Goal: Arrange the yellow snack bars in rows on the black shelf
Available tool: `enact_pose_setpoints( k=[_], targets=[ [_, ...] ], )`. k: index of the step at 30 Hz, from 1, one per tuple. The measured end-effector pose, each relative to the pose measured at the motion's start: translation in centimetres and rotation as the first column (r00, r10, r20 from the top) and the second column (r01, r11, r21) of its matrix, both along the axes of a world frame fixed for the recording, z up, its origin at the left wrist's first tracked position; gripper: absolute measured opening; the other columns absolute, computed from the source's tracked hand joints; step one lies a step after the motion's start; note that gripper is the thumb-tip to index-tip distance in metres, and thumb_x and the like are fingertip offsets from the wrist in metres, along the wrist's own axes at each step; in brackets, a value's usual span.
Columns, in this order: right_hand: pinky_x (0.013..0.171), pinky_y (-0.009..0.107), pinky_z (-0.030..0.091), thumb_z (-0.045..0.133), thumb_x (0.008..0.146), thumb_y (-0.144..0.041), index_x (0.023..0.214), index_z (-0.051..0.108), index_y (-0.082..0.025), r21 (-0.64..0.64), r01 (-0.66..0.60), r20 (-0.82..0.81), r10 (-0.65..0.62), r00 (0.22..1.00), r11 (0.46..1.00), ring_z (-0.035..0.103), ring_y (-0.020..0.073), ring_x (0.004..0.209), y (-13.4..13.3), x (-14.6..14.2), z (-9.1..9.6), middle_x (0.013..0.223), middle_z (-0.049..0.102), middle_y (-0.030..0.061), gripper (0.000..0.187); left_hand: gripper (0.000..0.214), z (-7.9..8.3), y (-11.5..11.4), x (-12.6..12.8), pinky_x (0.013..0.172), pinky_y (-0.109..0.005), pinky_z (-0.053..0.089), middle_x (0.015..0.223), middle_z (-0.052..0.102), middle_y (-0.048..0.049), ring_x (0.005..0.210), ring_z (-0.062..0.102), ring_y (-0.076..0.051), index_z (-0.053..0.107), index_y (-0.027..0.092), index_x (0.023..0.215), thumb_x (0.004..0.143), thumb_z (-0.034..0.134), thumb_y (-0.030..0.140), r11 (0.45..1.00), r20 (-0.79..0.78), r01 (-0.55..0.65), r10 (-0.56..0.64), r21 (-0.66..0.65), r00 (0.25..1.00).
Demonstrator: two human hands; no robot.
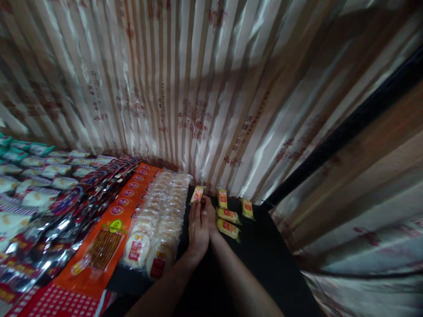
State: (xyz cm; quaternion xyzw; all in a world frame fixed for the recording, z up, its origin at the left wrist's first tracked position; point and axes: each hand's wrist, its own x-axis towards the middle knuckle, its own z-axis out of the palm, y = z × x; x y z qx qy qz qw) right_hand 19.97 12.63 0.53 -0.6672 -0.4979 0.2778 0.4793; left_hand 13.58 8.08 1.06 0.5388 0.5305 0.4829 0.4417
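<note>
My left hand (197, 226) reaches forward over the black table, its straight fingers pressed together at the near end of a small yellow snack packet (198, 193) with a red label. Against it lies my right hand (210, 218), with bent fingers beside the same packet; its fingertips are partly hidden, and what they hold cannot be made out. To the right are several matching packets: an upright one (222, 198) near the curtain, two crosswise ones (228, 215) close by my right wrist, and another (247, 208) farther right.
Left of my hands are rows of clear-wrapped round white crackers (155, 220), then orange snack bags (109, 237), dark shiny packets (66, 224) and white packets (42, 198). A pleated plastic curtain (198, 88) closes off the back. A dark pole (337, 132) slants down at the table's right corner.
</note>
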Motion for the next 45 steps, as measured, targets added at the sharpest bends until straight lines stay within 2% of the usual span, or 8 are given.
enact_pose_setpoints(
  k=[3, 8, 12, 18, 33, 36, 40, 45],
  targets=[
    [0.074, 0.028, 0.049, 0.045, 0.073, -0.021, 0.098, 0.053, -0.019, 0.005, 0.018, 0.056, -0.018, 0.998, 1.000, 0.062, 0.0170, 0.079, 1.2, -0.1, -0.3, 0.090, 0.065, 0.0056, 0.026, 0.047, 0.0, 0.6, 0.0, 0.113, -0.032, 0.012, 0.145, 0.030, -0.0048, 0.135, 0.021, -0.015, 0.039, 0.017, 0.131, 0.086, 0.035, 0.030, 1.000, 0.037, 0.018, -0.017, -0.021, 0.999],
    [0.075, 0.029, 0.047, 0.048, 0.077, -0.026, 0.097, 0.049, -0.017, -0.028, 0.063, 0.221, -0.055, 0.974, 0.998, 0.062, 0.0182, 0.081, 2.9, -0.1, -0.6, 0.091, 0.064, 0.0078, 0.023, 0.053, -0.3, 0.9, 0.1, 0.112, -0.033, 0.015, 0.146, 0.025, -0.0087, 0.135, 0.020, -0.016, 0.030, 0.014, 0.135, 0.087, 0.033, 0.036, 0.978, 0.094, 0.009, 0.011, -0.208, 0.995],
    [0.074, 0.029, 0.045, 0.047, 0.079, -0.024, 0.097, 0.048, -0.017, -0.100, 0.111, 0.361, -0.068, 0.930, 0.989, 0.062, 0.0180, 0.083, 4.1, -0.2, -0.7, 0.093, 0.064, 0.0076, 0.019, 0.052, -1.1, 1.1, 0.4, 0.111, -0.032, 0.016, 0.146, 0.025, -0.0081, 0.135, 0.021, -0.017, 0.030, 0.016, 0.134, 0.086, 0.033, 0.036, 0.970, 0.056, -0.062, 0.077, -0.235, 0.995],
    [0.068, 0.027, 0.043, 0.045, 0.082, -0.027, 0.090, 0.051, -0.020, -0.142, 0.133, 0.490, -0.048, 0.871, 0.981, 0.060, 0.0169, 0.080, 4.8, -0.7, -0.8, 0.089, 0.061, 0.0059, 0.012, 0.050, -1.3, 1.4, -0.1, 0.110, -0.030, 0.019, 0.144, 0.030, -0.0075, 0.133, 0.027, -0.017, 0.033, 0.017, 0.132, 0.086, 0.034, 0.036, 0.956, 0.107, -0.026, 0.060, -0.292, 0.992],
    [0.068, 0.027, 0.043, 0.044, 0.084, -0.030, 0.105, 0.049, -0.020, -0.172, 0.145, 0.490, -0.043, 0.870, 0.974, 0.058, 0.0177, 0.087, 4.8, -1.1, -0.5, 0.100, 0.056, 0.0075, 0.023, 0.052, -0.4, 0.9, -0.2, 0.111, -0.032, 0.018, 0.146, 0.026, -0.0081, 0.134, 0.024, -0.018, 0.032, 0.015, 0.134, 0.085, 0.035, 0.032, 0.954, 0.167, 0.001, 0.052, -0.300, 0.985],
    [0.072, 0.027, 0.044, 0.044, 0.083, -0.028, 0.107, 0.050, -0.018, -0.116, 0.125, 0.460, -0.058, 0.886, 0.985, 0.057, 0.0179, 0.089, 4.4, -0.8, -0.8, 0.101, 0.058, 0.0089, 0.026, 0.053, -0.2, 0.7, -0.3, 0.111, -0.031, 0.018, 0.146, 0.025, -0.0099, 0.134, 0.024, -0.017, 0.030, 0.012, 0.134, 0.086, 0.035, 0.031, 0.950, 0.164, 0.024, 0.030, -0.312, 0.986],
    [0.080, 0.031, 0.045, 0.042, 0.081, -0.027, 0.105, 0.053, -0.016, 0.089, 0.054, 0.403, -0.085, 0.911, 0.995, 0.057, 0.0183, 0.090, 3.5, 0.2, -1.4, 0.098, 0.060, 0.0083, 0.029, 0.052, 0.4, 0.3, 0.1, 0.110, -0.030, 0.019, 0.144, 0.029, -0.0106, 0.133, 0.027, -0.017, 0.032, 0.011, 0.133, 0.086, 0.034, 0.032, 0.957, 0.130, 0.012, 0.027, -0.290, 0.991],
    [0.082, 0.036, 0.046, 0.042, 0.079, -0.031, 0.101, 0.057, -0.015, 0.252, 0.021, 0.287, -0.096, 0.953, 0.967, 0.058, 0.0198, 0.089, 0.3, 0.8, -0.8, 0.099, 0.061, 0.0105, 0.031, 0.050, 1.0, -1.8, -0.1, 0.109, -0.029, 0.023, 0.141, 0.035, -0.0128, 0.129, 0.033, -0.017, 0.036, 0.009, 0.130, 0.085, 0.032, 0.030, 0.977, 0.086, -0.017, 0.037, -0.212, 0.996]
  ],
)
